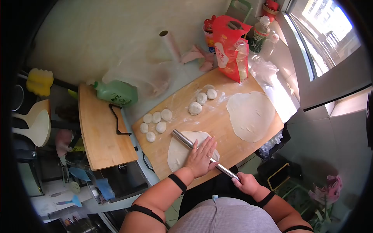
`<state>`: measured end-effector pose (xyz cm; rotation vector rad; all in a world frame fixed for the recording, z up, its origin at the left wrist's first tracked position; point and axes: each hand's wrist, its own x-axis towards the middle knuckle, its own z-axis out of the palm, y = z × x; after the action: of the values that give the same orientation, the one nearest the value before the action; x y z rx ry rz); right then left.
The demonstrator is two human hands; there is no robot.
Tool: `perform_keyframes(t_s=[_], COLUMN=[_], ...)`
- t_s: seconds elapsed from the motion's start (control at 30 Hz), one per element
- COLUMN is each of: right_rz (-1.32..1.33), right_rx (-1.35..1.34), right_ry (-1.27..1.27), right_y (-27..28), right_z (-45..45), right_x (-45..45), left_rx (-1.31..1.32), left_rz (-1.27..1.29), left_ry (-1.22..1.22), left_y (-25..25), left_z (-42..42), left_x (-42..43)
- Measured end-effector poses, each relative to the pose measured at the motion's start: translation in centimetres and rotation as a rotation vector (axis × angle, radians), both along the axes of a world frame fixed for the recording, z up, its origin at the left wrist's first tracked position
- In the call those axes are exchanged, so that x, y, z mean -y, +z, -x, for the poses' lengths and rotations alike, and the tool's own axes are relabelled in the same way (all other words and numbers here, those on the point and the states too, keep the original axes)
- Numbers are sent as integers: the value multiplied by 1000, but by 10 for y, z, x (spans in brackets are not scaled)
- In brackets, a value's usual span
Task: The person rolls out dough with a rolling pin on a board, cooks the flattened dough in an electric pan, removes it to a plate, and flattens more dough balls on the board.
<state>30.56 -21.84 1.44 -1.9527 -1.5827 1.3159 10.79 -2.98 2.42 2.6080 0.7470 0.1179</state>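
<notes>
Right hand (247,183): I have it closed around the lower end of the metal rolling pin (228,172), just off the near edge of the wooden board (216,120). Its forearm enters from the near right, bent at the elbow. Left hand (199,156): I have it palm down across the pin, fingers extended and not wrapped around it. Its forearm reaches over the near edge from the near left. Both arms carry black bands (177,183).

The pin lies diagonally across the first dough sheet (175,153), which is near the board's near edge, toward the left edge. The pin's free tip projects just past the sheet.

A second dough sheet (250,116) lies flat alongside the right edge. Six round dough pieces (156,117) form a group near the left corner; further floured dough balls (201,98) line up near the middle of the far edge. A red bag (233,54) stands at the far right corner.
</notes>
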Motion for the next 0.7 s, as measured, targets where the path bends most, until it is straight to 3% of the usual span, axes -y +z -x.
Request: perform_keyframes(t_s=[0.03,0.3,0.47,0.63,0.7], right_rz=[11,-25,-197,-169,-139], right_rx=[13,217,235,71,3], right_ry=[-10,-57,-163,-184,-187], right_y=[-6,5,5,10,11], right_z=[0,-11,-28,-32,-25], right_x=[3,-11,-17,-2,5], left_rx=[-112,-149,9,430,435], left_rz=[-5,-71,-90,-64,-80], left_ry=[-22,-51,0,-29,-10], left_y=[-3,-5,-22,23,35], left_z=[-2,-78,-115,-132,-136], left_x=[0,-40,-56,-28,-9])
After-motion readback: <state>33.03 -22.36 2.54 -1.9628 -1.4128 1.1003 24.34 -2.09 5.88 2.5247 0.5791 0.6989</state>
